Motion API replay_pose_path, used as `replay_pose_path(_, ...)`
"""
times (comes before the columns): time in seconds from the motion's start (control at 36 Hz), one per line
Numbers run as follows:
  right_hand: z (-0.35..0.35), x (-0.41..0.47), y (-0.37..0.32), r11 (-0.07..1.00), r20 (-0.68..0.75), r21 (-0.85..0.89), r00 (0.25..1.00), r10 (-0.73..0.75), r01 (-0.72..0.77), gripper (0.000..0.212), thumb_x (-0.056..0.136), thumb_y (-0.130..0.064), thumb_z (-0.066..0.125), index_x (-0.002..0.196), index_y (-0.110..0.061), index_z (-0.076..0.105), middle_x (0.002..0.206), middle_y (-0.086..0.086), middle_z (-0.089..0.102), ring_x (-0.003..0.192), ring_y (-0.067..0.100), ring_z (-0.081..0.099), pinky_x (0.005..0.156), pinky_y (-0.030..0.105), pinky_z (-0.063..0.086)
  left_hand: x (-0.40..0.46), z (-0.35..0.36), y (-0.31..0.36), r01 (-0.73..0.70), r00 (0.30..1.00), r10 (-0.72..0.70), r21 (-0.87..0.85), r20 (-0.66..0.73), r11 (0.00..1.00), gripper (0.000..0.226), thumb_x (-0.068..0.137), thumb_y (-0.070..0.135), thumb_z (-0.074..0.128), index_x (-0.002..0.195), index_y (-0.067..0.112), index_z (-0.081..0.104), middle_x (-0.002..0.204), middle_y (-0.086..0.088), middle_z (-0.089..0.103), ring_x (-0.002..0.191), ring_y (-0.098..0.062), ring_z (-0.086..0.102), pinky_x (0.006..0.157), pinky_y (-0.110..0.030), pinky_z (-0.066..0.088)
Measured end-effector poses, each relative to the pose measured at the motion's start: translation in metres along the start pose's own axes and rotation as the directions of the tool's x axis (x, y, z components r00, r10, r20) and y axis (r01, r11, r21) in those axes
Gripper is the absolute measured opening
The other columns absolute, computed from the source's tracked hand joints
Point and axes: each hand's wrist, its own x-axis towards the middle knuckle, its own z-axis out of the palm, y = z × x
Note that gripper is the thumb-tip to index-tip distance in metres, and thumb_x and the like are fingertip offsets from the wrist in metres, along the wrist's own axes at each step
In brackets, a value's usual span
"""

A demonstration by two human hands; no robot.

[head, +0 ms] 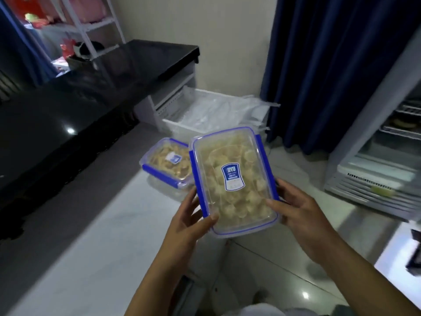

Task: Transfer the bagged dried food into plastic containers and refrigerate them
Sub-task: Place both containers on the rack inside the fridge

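Above floor | container [234,181] lid-up, long axis pointing away | both hands' fingers [276,202] gripping it

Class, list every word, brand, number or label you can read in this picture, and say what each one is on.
"DYU", roughly: top of the blue sticker on the held container; its smaller print is too blurred to read.
Sticker on the second container: unreadable.
Yellowish tag on the fridge grille: unreadable.

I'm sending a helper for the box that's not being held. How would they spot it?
Find the black counter; on the floor before its white drawer sits a clear box with blue clips. Unlike the held box, it holds browner strips.
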Motion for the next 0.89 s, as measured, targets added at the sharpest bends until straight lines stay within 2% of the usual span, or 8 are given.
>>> replay_pose_path(0.08,-0.053,-0.012,0.002,0.999,-0.135,0.045,0.991,-0.018,0.025,0.057,0.074,-0.017,0.07,0.126,-0.035,0.059,0.115,-0.008,0.073,0.106,0.014,0.07,0.079,0.033,0.057,0.026,0.057,-0.008,-0.005,0.996,0.002,0.031,0.094,1.0,0.064,0.086,0.014,0.071,0.14,0.039,0.048,0.131,0.011,0.065,0.118,-0.014,0.064,0.092,-0.041,0.058)
replay_pose_path(0.19,-0.125,-0.021,0.014,0.993,-0.288,0.097,0.957,-0.031,0.061,0.054,0.085,-0.001,0.065,0.129,-0.032,0.059,0.117,-0.006,0.073,0.108,0.016,0.069,0.074,0.025,0.058,0.062,0.131,-0.028,0.055,0.976,-0.059,0.024,0.208,0.998,0.069,0.081,0.006,0.074,0.143,0.028,0.049,0.132,0.001,0.066,0.121,-0.021,0.064,0.096,-0.046,0.054)
replay_pose_path(0.33,-0.197,-0.027,0.015,0.98,-0.454,0.168,0.891,-0.023,0.111,0.059,0.09,0.001,0.061,0.135,-0.036,0.055,0.117,-0.005,0.073,0.105,0.014,0.07,0.066,0.02,0.055,0.101,0.214,-0.04,0.096,0.937,-0.122,0.095,0.328,0.991,0.077,0.072,0.019,0.079,0.142,0.029,0.05,0.13,0.004,0.067,0.12,-0.019,0.064,0.096,-0.042,0.053)
replay_pose_path(0.39,-0.224,-0.028,0.012,0.975,-0.52,0.177,0.854,-0.021,0.132,0.059,0.091,0.001,0.06,0.133,-0.039,0.056,0.117,-0.006,0.073,0.104,0.013,0.07,0.069,0.022,0.054,0.114,0.246,-0.039,0.099,0.911,-0.142,0.131,0.387,0.986,0.082,0.069,0.025,0.082,0.144,0.028,0.049,0.132,0.004,0.066,0.122,-0.019,0.063,0.097,-0.042,0.052)
replay_pose_path(0.47,-0.259,-0.025,0.007,0.968,-0.588,0.195,0.809,-0.012,0.156,0.058,0.091,0.001,0.06,0.133,-0.039,0.056,0.118,-0.005,0.072,0.106,0.015,0.07,0.075,0.028,0.057,0.138,0.291,-0.036,0.107,0.875,-0.172,0.166,0.453,0.98,0.068,0.075,0.018,0.083,0.134,0.037,0.056,0.129,0.004,0.068,0.116,-0.016,0.067,0.088,-0.035,0.056)
replay_pose_path(0.58,-0.3,-0.006,0.002,0.955,-0.678,0.218,0.735,-0.001,0.203,0.059,0.089,0.005,0.06,0.131,-0.036,0.058,0.117,-0.006,0.073,0.101,0.01,0.07,0.068,0.019,0.055,0.18,0.346,-0.035,0.097,0.819,-0.199,0.211,0.539,0.973,0.061,0.08,0.014,0.072,0.133,0.039,0.055,0.124,0.007,0.07,0.112,-0.017,0.068,0.083,-0.035,0.059)
replay_pose_path(0.69,-0.339,0.022,-0.004,0.949,-0.75,0.207,0.661,-0.001,0.237,0.062,0.086,0.006,0.063,0.132,-0.036,0.058,0.113,-0.009,0.073,0.092,0.006,0.071,0.063,0.013,0.051,0.232,0.398,-0.039,0.103,0.772,-0.224,0.231,0.594,0.968,0.064,0.077,0.015,0.08,0.129,0.044,0.057,0.125,0.009,0.069,0.111,-0.016,0.069,0.08,-0.034,0.058)
replay_pose_path(0.89,-0.415,0.08,-0.04,0.963,-0.826,0.174,0.562,0.03,0.205,0.067,0.072,-0.014,0.073,0.134,-0.037,0.058,0.123,-0.007,0.07,0.102,0.016,0.071,0.087,0.044,0.053,0.322,0.49,-0.044,0.078,0.731,-0.208,0.223,0.65,0.972,0.066,0.089,0.0,0.066,0.135,0.046,0.055,0.119,0.001,0.071,0.106,-0.023,0.07,0.085,-0.05,0.06)
